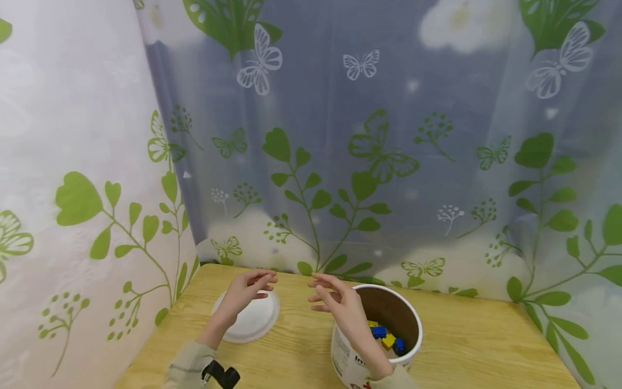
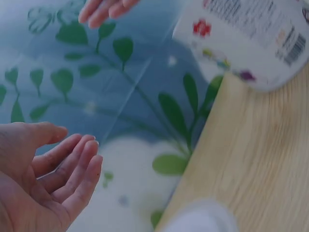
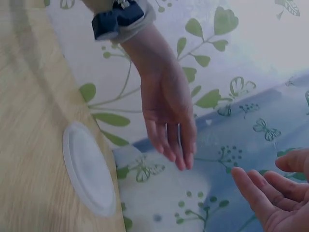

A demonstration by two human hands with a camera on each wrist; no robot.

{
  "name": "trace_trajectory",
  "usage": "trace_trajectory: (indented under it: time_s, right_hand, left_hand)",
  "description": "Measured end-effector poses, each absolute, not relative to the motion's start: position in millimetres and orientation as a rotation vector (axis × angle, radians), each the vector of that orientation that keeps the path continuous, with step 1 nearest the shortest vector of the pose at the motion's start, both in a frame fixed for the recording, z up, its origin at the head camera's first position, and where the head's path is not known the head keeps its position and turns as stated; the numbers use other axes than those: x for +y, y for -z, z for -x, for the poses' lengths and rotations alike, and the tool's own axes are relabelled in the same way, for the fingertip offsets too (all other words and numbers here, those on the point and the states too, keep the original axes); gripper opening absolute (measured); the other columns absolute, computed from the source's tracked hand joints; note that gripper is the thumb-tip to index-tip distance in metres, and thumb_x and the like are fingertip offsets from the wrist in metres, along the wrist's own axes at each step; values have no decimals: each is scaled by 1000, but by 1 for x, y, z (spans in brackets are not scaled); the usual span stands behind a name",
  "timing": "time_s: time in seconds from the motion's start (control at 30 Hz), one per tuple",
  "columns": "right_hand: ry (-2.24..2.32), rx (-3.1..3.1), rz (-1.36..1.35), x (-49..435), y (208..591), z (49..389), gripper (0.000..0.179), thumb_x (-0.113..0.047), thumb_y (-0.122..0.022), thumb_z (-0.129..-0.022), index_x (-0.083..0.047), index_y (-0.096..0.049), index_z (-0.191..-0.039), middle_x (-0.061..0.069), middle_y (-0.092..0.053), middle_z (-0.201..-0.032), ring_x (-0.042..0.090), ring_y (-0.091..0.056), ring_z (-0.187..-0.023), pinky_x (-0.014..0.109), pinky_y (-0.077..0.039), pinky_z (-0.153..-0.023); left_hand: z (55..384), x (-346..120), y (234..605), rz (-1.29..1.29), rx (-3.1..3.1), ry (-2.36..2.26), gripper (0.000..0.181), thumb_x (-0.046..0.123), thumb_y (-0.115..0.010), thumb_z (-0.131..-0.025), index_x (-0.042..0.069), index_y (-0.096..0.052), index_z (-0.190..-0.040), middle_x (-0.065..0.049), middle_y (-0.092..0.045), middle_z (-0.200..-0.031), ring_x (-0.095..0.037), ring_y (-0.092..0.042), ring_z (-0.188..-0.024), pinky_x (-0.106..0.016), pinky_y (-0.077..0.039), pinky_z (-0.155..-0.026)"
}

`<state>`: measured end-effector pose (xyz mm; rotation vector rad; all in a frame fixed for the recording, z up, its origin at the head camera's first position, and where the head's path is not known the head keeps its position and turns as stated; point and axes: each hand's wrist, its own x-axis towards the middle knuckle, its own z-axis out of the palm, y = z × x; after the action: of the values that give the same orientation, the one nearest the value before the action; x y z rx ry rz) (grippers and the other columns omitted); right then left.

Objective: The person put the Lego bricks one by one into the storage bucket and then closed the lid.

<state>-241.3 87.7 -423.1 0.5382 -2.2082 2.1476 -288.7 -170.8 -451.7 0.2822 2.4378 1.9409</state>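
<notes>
My left hand (image 1: pixel 244 294) hovers above a round white lid (image 1: pixel 252 320) that lies on the table, its fingers loosely bent and holding nothing. Across from it, my right hand (image 1: pixel 344 310) is raised in front of a white tub (image 1: pixel 413 313), palm turned inward and fingers relaxed. Yellow and blue building blocks (image 1: pixel 378 332) lie at the bottom of the tub, partly hidden by its wall and my right forearm. In the left wrist view the tub's printed side (image 2: pixel 251 38) shows. The right wrist view shows both hands apart, with bare palms.
The wooden table (image 1: pixel 301 346) ends at a hanging curtain (image 1: pixel 311 178) with leaf and butterfly prints. A similar pale sheet (image 1: pixel 87 135) covers the left side. A black wrist camera (image 1: pixel 221 374) sits on my left forearm.
</notes>
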Motion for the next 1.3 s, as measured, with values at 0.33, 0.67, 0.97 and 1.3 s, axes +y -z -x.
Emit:
trace_trajectory:
  time_s: [0.33,0.67,0.97,1.3]
  right_hand:
    - [-2241,-2169,-647,40,449,246,37,-10,-57,-104,8,-57,-136,32,-63,-122,44,-69,-98,36,-63,-79]
    - [-2230,-2320,-466,22,502,257,36,-6,-56,-103,15,-56,-132,31,-66,-118,41,-71,-91,43,-63,-77]
    - [-2358,-2302,-263,22,536,273,43,-6,-52,-104,23,-45,-136,38,-59,-125,36,-72,-91,43,-62,-82]
    - [-2552,-2283,-65,24,552,279,48,-6,-50,-105,24,-38,-140,40,-53,-132,27,-73,-90,36,-62,-84]
  left_hand:
    - [305,-233,495,68,2614,-1919,36,14,-58,-104,-12,-61,-129,-26,-69,-116,-24,-71,-95,-36,-62,-81]
    - [312,-273,531,407,2843,-1730,32,12,-58,-102,-11,-64,-123,-29,-67,-113,-28,-68,-91,-28,-60,-71]
    - [315,-283,540,372,2989,-1422,30,10,-61,-98,-14,-66,-114,-30,-68,-107,-41,-64,-98,-44,-55,-81]
    - [317,-285,554,367,3011,-1351,25,10,-65,-96,-10,-71,-109,-25,-72,-98,-41,-65,-94,-47,-54,-82]
